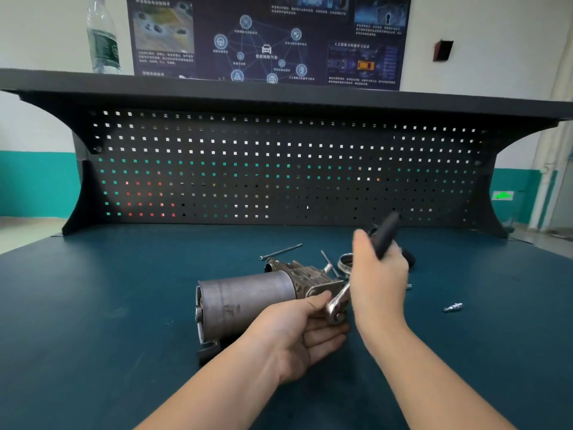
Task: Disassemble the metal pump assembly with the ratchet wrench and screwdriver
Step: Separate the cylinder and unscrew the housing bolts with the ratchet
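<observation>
The metal pump assembly (pixel 248 301) lies on its side on the dark teal bench, its grey cylinder pointing left and its cast head to the right. My left hand (pixel 297 333) holds the pump's near side, thumb on the casting beside the ratchet head. The ratchet wrench (pixel 336 305) sits on the pump's right end. Its black handle (pixel 386 234) rises up and back, blurred. My right hand (pixel 379 274) grips that handle.
Loose parts lie behind the pump: a long bolt (pixel 280 252), a thin rod (pixel 328 262), a metal ring (pixel 345 262). A small metal fitting (pixel 453 307) lies at the right. A black pegboard (pixel 279 169) closes the back; a water bottle (pixel 104 38) stands on its shelf.
</observation>
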`<state>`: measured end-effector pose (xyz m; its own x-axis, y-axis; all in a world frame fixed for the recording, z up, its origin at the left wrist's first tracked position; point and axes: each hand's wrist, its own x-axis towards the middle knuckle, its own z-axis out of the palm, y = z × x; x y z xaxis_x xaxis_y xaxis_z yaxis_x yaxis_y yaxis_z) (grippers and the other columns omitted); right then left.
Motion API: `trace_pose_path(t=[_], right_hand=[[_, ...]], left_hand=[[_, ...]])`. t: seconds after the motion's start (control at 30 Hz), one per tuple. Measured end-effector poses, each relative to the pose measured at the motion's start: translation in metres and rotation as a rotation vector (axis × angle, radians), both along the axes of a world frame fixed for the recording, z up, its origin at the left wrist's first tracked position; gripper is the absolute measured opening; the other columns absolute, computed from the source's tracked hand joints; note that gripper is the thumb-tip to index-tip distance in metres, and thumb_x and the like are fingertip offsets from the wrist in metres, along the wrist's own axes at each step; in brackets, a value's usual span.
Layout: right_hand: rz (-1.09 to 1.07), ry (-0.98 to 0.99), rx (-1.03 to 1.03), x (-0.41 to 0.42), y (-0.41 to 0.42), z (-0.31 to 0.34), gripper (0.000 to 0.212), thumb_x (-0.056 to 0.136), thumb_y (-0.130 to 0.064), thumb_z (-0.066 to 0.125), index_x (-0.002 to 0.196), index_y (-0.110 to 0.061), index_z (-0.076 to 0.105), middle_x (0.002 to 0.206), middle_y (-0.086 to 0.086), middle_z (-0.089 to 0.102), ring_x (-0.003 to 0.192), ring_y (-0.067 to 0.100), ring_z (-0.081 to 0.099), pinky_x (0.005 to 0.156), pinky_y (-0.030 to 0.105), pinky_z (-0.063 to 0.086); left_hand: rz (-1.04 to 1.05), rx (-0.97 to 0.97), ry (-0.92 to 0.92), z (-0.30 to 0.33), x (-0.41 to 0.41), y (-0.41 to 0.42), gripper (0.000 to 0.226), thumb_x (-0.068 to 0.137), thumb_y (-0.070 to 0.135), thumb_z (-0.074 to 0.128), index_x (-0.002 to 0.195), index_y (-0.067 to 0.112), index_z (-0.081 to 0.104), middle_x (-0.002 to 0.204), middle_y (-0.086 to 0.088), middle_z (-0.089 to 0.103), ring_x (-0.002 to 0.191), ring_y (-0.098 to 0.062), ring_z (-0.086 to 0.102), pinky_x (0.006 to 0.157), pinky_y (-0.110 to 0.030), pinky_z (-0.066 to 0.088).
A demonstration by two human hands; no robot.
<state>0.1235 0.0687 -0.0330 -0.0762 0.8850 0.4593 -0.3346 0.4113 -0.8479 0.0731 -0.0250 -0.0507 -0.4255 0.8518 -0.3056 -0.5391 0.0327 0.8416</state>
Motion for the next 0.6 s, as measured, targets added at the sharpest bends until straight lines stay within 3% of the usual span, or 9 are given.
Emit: trace_pose_path(t=[0.07, 0.13, 0.2, 0.33, 0.43, 0.53, 0.6], right_hand=[[0.105, -0.186, 0.480, 0.002, -0.016, 0.002, 0.020, 0.082, -0.047, 0.055, 0.067, -0.036, 0.048, 0.050, -0.016, 0.048, 0.047, 0.002, 0.044, 0.048, 0.016, 0.035], [0.136, -0.417, 0.858, -0.001, -0.024, -0.004, 0.020, 0.083, -0.043, 0.055, 0.072, -0.037, 0.040, 0.050, -0.016, 0.042, 0.052, 0.006, 0.040, 0.051, 0.023, 0.036], [0.069, -0.482, 0.966, -0.005, -0.030, -0.009, 0.019, 0.083, -0.040, 0.053, 0.075, -0.033, 0.038, 0.050, -0.013, 0.036, 0.053, 0.012, 0.037, 0.052, 0.035, 0.040], [-0.057, -0.192, 0.537, -0.006, -0.027, -0.006, 0.030, 0.085, -0.047, 0.054, 0.064, -0.029, 0.044, 0.052, -0.014, 0.051, 0.050, 0.008, 0.045, 0.053, 0.031, 0.039], [-0.094, -0.096, 0.128, -0.001, -0.009, 0.001, 0.029, 0.091, -0.036, 0.056, 0.066, -0.022, 0.050, 0.049, -0.015, 0.055, 0.046, 0.003, 0.050, 0.049, 0.023, 0.039], [-0.009, -0.018, -0.308, 0.001, 0.008, -0.001, 0.022, 0.088, -0.026, 0.053, 0.068, -0.017, 0.053, 0.054, -0.006, 0.052, 0.050, 0.013, 0.048, 0.054, 0.028, 0.039], [0.007, 0.006, -0.429, 0.002, 0.009, -0.001, 0.021, 0.086, -0.023, 0.051, 0.067, -0.017, 0.053, 0.052, -0.006, 0.048, 0.050, 0.015, 0.043, 0.052, 0.030, 0.036]], left_hand=[[-0.006, 0.006, 0.005, 0.000, 0.000, -0.003, 0.028, 0.090, 0.010, 0.058, 0.065, 0.003, 0.069, 0.067, -0.013, 0.071, 0.053, -0.021, 0.069, 0.044, -0.024, 0.053], [0.002, 0.019, -0.004, 0.000, -0.001, -0.005, 0.030, 0.092, 0.013, 0.051, 0.068, 0.007, 0.068, 0.062, -0.010, 0.068, 0.053, -0.020, 0.068, 0.046, -0.025, 0.053], [0.001, 0.019, -0.021, 0.000, -0.004, -0.007, 0.025, 0.093, 0.017, 0.050, 0.074, 0.009, 0.065, 0.062, -0.008, 0.066, 0.057, -0.019, 0.066, 0.051, -0.026, 0.055], [-0.033, -0.016, 0.002, 0.000, -0.007, -0.005, 0.036, 0.090, 0.004, 0.052, 0.058, 0.007, 0.068, 0.059, -0.007, 0.067, 0.049, -0.016, 0.066, 0.047, -0.024, 0.055], [-0.041, -0.032, -0.014, 0.002, -0.002, -0.003, 0.019, 0.088, 0.014, 0.063, 0.073, 0.003, 0.067, 0.067, -0.012, 0.070, 0.054, -0.018, 0.069, 0.050, -0.026, 0.057], [-0.027, -0.025, -0.023, 0.002, -0.003, 0.000, 0.017, 0.087, 0.018, 0.066, 0.084, 0.001, 0.067, 0.071, -0.013, 0.072, 0.056, -0.020, 0.070, 0.048, -0.026, 0.056], [-0.031, -0.023, -0.019, 0.002, -0.002, 0.001, 0.017, 0.088, 0.018, 0.064, 0.088, 0.001, 0.067, 0.072, -0.013, 0.072, 0.057, -0.020, 0.070, 0.049, -0.026, 0.057]])
